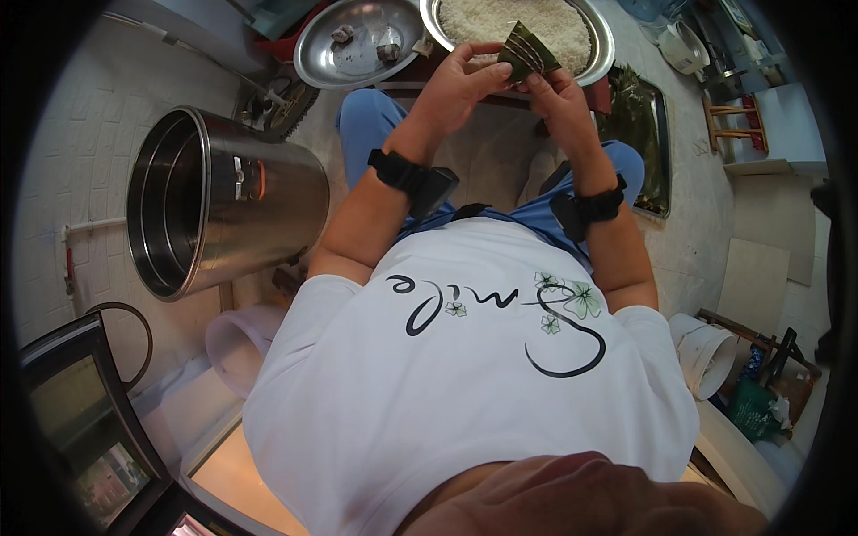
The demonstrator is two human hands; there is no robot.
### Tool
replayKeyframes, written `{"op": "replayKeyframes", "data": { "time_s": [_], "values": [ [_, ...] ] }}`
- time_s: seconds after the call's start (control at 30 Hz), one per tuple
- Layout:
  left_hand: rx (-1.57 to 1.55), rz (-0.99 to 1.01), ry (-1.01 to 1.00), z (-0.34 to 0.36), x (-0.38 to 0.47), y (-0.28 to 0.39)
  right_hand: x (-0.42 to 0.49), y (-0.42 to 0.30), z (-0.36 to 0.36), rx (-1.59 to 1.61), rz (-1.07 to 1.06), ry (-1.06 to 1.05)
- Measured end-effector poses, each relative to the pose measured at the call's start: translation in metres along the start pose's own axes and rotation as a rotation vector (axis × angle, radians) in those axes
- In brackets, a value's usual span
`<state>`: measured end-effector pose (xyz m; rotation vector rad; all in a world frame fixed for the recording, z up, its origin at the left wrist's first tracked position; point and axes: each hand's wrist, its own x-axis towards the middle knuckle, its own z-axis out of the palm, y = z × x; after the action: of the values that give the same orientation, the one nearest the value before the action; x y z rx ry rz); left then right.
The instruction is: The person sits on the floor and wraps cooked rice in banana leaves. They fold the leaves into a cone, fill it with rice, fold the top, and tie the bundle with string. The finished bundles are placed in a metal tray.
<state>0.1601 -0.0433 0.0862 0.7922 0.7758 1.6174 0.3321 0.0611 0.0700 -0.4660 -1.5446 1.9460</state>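
Observation:
A small pointed dumpling wrapped in dark green leaf (526,53), of the zongzi kind, is held up between my two hands. Pale string runs in several turns around it. My left hand (466,84) grips its left side between thumb and fingers. From the lower right, my right hand (555,100) pinches it with the thumb in front. Just behind the dumpling stands a wide metal basin (603,50) of white rice grains (469,20). Beside it on the left, a shallow metal bowl (315,57) holds dark meat-like lumps (387,52).
A tall steel pot (268,174) lies on its side or tilts at my left. A tray (663,147) of long green leaves (620,107) rests on the floor at right. Behind me are a pinkish plastic tub (234,342) and a white bucket (710,362).

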Motion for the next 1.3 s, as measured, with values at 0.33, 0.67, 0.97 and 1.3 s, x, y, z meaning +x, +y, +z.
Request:
{"op": "replayKeyframes", "data": {
  "time_s": [0.33, 0.67, 0.97, 1.3],
  "values": [
    [0.931, 0.191, 0.068, -0.018, 0.007, -0.008, -0.042, -0.062, 0.036, -1.324, -0.249, -0.184],
    [0.252, 0.016, -0.261, -0.015, -0.036, 0.01, 0.026, -0.028, -0.026, -0.609, 0.387, -0.255],
    [-0.501, 0.266, 0.176, -0.087, -0.054, 0.013, -0.04, -0.029, -0.006, -0.017, 0.496, -0.849],
    [-0.024, -0.102, -0.298, -0.071, -0.08, 0.015, 0.045, 0.032, 0.053, -0.169, 0.323, -0.164]
  ]
}}
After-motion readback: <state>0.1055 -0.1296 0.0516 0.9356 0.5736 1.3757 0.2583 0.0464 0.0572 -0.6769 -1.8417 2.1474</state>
